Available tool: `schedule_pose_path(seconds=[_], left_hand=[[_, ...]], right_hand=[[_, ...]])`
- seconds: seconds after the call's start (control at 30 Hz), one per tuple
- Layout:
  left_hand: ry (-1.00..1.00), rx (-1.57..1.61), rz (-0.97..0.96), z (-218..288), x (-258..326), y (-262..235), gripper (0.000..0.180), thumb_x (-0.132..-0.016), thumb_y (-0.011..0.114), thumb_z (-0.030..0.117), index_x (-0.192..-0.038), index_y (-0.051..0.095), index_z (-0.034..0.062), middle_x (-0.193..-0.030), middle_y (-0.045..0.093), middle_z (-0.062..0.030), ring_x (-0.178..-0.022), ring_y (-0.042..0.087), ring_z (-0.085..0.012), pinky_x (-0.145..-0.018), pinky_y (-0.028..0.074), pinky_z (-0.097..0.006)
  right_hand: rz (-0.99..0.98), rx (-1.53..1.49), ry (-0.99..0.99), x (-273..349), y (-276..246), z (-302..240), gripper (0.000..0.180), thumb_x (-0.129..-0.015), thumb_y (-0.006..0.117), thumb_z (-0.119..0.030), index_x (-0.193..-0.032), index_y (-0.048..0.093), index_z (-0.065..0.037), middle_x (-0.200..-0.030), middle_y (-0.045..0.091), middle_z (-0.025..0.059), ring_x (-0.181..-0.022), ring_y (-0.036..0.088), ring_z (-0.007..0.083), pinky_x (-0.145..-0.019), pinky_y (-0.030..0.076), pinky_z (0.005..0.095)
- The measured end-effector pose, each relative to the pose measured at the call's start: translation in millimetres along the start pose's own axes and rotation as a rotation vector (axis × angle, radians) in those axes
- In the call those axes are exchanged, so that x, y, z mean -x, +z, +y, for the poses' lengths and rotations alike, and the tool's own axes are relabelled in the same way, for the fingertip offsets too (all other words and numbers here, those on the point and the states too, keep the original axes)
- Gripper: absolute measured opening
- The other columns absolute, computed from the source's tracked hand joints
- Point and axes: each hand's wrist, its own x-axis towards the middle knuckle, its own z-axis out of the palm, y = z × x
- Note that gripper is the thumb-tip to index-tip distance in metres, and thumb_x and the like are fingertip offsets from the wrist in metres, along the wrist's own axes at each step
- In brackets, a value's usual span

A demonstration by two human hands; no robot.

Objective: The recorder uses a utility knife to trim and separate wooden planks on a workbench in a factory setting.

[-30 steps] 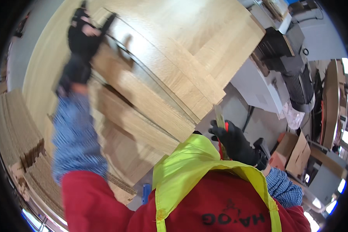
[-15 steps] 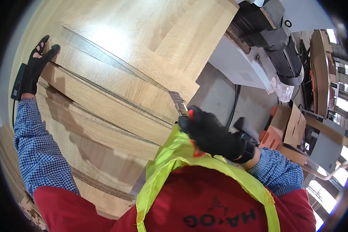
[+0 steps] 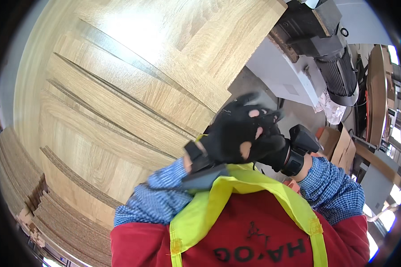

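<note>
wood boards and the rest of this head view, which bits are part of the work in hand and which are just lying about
In hand:
left hand in a black glove, pressed against the right hand in front of the chest
stack of wood boards, nearest the hands

Lying about:
grey motor
cardboard boxes
pile of board strips

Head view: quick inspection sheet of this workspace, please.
Surface: stack of oak-look panels, offset in steps, edges showing.
Job's things: none held; topmost panel lies untouched.
Clutter: cardboard boxes at right; more boards stacked on edge at left.
Hands: left hand and right hand, both in black gloves, pressed together at chest height, blurred; grip unclear.
Cables: nothing seen clearly.
Surroundings: grey machine housing with a dark electric motor beside the stack.
</note>
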Motion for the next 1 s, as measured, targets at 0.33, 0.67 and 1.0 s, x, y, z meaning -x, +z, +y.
schedule_pose_path(seconds=[0.33, 0.67, 1.0], left_hand=[[-0.025, 0.034, 0.094, -19, 12, 11, 0.046, -0.075, 0.077, 0.025, -0.114, 0.066, 0.0036, -0.098, 0.069, -0.0134, -0.092, 0.067, -0.0288, -0.099, 0.046, -0.043], [-0.145, 0.027, 0.070, -7, 17, 7, 0.041, -0.074, 0.072, 0.023, -0.111, 0.066, 0.0054, -0.095, 0.069, -0.0093, -0.092, 0.065, -0.0281, -0.102, 0.042, -0.042], [-0.288, 0.238, 0.060, -17, 39, 16, 0.053, -0.064, 0.068, 0.023, -0.116, 0.067, 0.0101, -0.103, 0.069, -0.0099, -0.111, 0.059, -0.0339, -0.103, 0.040, -0.042]], right_hand=[[-0.140, -0.431, -0.110, -1, -1, 21, 0.028, -0.084, 0.066, -0.002, -0.110, 0.057, -0.008, -0.110, 0.060, 0.0047, -0.097, 0.061, 0.0158, -0.083, 0.050, 0.0282], [0.082, -0.577, 0.001, 10, 11, -5, 0.031, -0.089, 0.060, -0.003, -0.119, 0.052, -0.005, -0.104, 0.059, 0.0063, -0.090, 0.061, 0.0177, -0.077, 0.050, 0.0298], [-0.022, -0.443, -0.067, 21, 5, 11, 0.056, -0.078, 0.073, -0.002, -0.128, 0.047, -0.005, -0.116, 0.057, 0.0052, -0.104, 0.057, 0.0152, -0.089, 0.047, 0.0315]])
